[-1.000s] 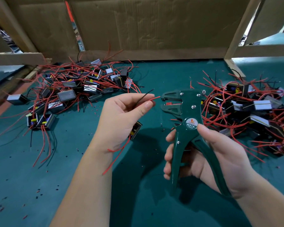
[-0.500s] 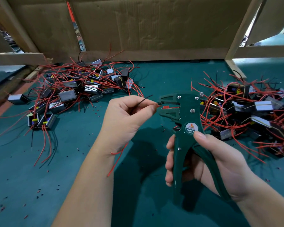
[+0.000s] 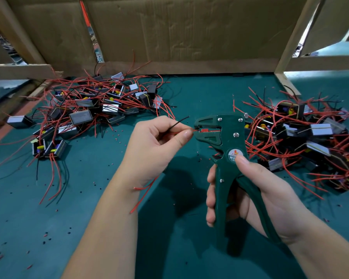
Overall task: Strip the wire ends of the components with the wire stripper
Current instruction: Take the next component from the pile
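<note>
Head view. My left hand (image 3: 155,143) pinches a thin red insulated wire (image 3: 191,130) between thumb and forefinger, its tip pointing into the mouth of the dark green metal wire stripper (image 3: 226,150). The tip sits right at the jaws, which stand apart around a red insert. I judge it is just entering, not yet clamped. A thin black wire (image 3: 179,121) sticks up out of the same pinch, away from the tool. More red lead trails down below my left wrist. The component body these leads belong to is hidden under my palm.

My right hand (image 3: 256,194) is wrapped round the stripper's two handles, thumb pressed on the round label near the pivot. The handles are spread, so I read the squeeze as not yet made.

To the left of my left hand, further out, lies a heap of small grey and black boxy components with long red and black leads (image 3: 93,109). A second, similar heap (image 3: 302,137) lies to the right of my right hand. Which heap is finished and which is waiting I cannot tell, as the wire ends are too small to read.

Small red and black crumbs of insulation (image 3: 117,135) are scattered over the teal green bench mat (image 3: 169,248) around my left arm. So some ends are already stripped, I would say. This red end is in hand, its black partner is not yet fed in, and plenty of components appear to remain.
</note>
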`<state>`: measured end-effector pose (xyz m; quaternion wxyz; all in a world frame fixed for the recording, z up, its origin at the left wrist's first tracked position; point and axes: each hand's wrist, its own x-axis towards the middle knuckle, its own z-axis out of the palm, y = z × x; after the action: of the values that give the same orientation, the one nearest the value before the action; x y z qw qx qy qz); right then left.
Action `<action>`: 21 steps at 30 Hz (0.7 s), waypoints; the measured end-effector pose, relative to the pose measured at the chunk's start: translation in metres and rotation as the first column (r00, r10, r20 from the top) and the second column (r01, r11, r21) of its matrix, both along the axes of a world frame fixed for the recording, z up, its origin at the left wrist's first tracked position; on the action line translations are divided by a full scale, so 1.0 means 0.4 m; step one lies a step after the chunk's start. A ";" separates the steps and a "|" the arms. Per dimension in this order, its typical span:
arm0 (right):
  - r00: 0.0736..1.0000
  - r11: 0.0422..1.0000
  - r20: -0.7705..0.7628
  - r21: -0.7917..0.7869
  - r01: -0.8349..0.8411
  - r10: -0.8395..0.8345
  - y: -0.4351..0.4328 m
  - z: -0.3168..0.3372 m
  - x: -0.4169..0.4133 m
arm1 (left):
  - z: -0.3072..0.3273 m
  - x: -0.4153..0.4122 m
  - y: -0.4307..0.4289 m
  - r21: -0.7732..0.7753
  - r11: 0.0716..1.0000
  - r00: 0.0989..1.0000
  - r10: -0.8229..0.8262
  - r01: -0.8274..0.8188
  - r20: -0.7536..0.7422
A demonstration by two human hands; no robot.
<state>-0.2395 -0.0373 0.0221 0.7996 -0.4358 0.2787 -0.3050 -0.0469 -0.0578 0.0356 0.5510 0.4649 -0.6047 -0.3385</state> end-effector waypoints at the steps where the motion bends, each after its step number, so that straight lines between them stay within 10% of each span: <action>1: 1.000 1.000 -0.007 0.001 0.003 -0.003 0.000 0.000 0.000 | 0.001 0.000 0.000 -0.002 1.000 1.000 0.004 -0.004 0.008; 15: 0.964 0.966 -0.108 0.059 0.252 -0.244 0.000 0.004 0.012 | -0.014 -0.002 -0.010 0.058 0.997 0.998 0.045 -0.047 0.038; 21: 0.951 0.962 0.144 0.059 0.267 -0.273 -0.007 0.002 0.014 | -0.023 -0.010 -0.022 0.100 0.995 0.998 0.035 -0.029 -0.057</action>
<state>-0.2340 -0.0403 0.0230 0.7775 -0.3538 0.2801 -0.4380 -0.0511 -0.0665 0.0263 0.5501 0.4911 -0.5631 -0.3729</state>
